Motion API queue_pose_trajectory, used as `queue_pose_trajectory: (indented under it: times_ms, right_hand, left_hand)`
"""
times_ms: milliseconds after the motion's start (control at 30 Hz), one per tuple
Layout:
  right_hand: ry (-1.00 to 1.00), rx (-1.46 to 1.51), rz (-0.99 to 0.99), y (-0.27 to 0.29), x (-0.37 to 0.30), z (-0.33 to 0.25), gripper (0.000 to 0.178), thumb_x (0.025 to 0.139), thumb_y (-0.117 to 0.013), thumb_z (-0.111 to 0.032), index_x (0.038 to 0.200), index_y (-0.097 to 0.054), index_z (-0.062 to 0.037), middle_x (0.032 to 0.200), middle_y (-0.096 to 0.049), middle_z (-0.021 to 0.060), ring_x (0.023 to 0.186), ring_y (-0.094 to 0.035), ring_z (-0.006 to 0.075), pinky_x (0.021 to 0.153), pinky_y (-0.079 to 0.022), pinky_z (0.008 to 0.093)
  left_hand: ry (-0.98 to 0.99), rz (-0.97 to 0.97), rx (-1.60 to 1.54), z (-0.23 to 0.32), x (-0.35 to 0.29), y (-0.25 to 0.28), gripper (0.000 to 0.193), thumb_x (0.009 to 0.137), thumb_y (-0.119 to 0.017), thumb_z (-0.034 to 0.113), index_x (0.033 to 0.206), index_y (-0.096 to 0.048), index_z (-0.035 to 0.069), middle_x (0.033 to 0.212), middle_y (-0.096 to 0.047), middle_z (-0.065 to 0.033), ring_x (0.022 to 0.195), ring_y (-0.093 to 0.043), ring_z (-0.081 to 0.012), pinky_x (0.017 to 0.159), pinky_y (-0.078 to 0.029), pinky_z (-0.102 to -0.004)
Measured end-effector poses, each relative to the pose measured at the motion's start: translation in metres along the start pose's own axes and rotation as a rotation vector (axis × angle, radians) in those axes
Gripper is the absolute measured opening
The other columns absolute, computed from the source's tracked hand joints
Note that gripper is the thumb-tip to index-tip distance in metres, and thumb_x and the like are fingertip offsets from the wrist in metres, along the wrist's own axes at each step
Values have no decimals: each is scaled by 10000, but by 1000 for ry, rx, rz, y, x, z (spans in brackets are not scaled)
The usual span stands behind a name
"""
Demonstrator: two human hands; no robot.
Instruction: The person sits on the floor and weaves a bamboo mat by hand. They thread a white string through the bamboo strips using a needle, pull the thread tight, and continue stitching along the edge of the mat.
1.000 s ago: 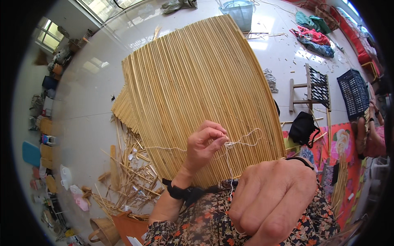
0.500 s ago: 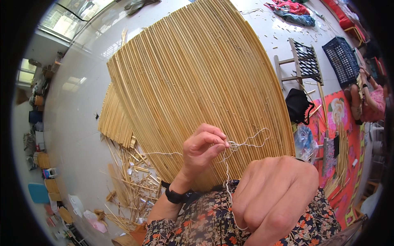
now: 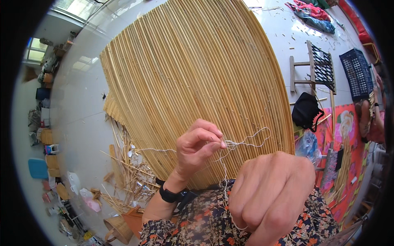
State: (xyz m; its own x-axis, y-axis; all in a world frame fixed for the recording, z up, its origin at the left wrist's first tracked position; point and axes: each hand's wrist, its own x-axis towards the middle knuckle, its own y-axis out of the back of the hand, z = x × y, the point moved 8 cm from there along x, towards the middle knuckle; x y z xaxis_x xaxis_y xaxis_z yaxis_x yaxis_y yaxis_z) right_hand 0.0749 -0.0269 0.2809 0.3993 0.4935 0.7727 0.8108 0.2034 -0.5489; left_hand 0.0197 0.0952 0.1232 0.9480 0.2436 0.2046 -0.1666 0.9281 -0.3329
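A large mat of yellow straw stalks (image 3: 193, 78) lies before me, bound in rows with thin stitches. At its near part my left hand (image 3: 199, 146) pinches a thin white string (image 3: 249, 144) between thumb and fingertips. Loose loops of the string spread to the right over the mat, and one strand trails left from the hand. Another strand hangs down over my patterned clothing and curves in under my right hand (image 3: 273, 190). That hand is closed like a fist, knuckles up, close to the camera; its fingertips are hidden behind it.
Straw scraps (image 3: 139, 176) litter the floor at left. On the right are a wooden stool (image 3: 312, 65), a black bag (image 3: 305, 110), a dark plastic crate (image 3: 356, 74) and a red flowered cloth (image 3: 349, 119). Part of another person (image 3: 373, 127) shows at the far right.
The view has turned slightly, so the mat and floor things have shifted in it. My left hand still pinches the string, and my right stays closed.
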Motion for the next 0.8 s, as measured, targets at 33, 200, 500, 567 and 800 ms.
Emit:
queue_pose_trajectory:
  times_ms: [33, 200, 500, 567, 800]
  right_hand:
    - [-8, -3, -20, 3, -1, -1, 252, 1009, -640, -56, 820, -692, 102, 709, -664, 148, 456, -514, 216, 407, -359, 342]
    - [-18, -54, 22, 7, -9, -10, 273, 1021, -636, -83, 818, -693, 91, 702, -658, 139, 457, -519, 215, 407, -366, 338]
    - [16, -40, 1, 9, 3, -14, 255, 1020, -619, -60, 830, -677, 100, 641, -603, 121, 444, -509, 186, 391, -350, 307]
    - [4, -17, 53, 11, 2, -12, 234, 1010, -626, -42, 835, -682, 103, 634, -598, 114, 445, -511, 184, 391, -354, 305]
    - [100, -166, 48, 18, 1, -12, 193, 954, -691, 0, 810, -707, 128, 601, -570, 113, 457, -531, 202, 402, -392, 311]
  left_hand:
    - [1, -10, 34, 2, -1, -1, 48, 918, -693, -71, 951, -694, -37, 1107, -593, -122, 933, -690, -170, 848, -608, -300]
    - [12, -62, 79, 6, 5, -14, 72, 899, -706, -87, 939, -702, -27, 1096, -598, -130, 927, -689, -171, 849, -610, -306]
    - [34, -54, 15, 4, 7, -14, 69, 912, -685, -93, 953, -691, -39, 1105, -590, -131, 936, -701, -189, 852, -615, -320]
    - [49, -60, 3, 3, 8, -13, 57, 918, -683, -83, 951, -690, -38, 1105, -593, -131, 937, -702, -190, 853, -615, -324]
    - [123, -54, -118, 11, 17, 1, 32, 953, -672, -12, 936, -681, -37, 1108, -604, -134, 905, -708, -199, 813, -619, -330]
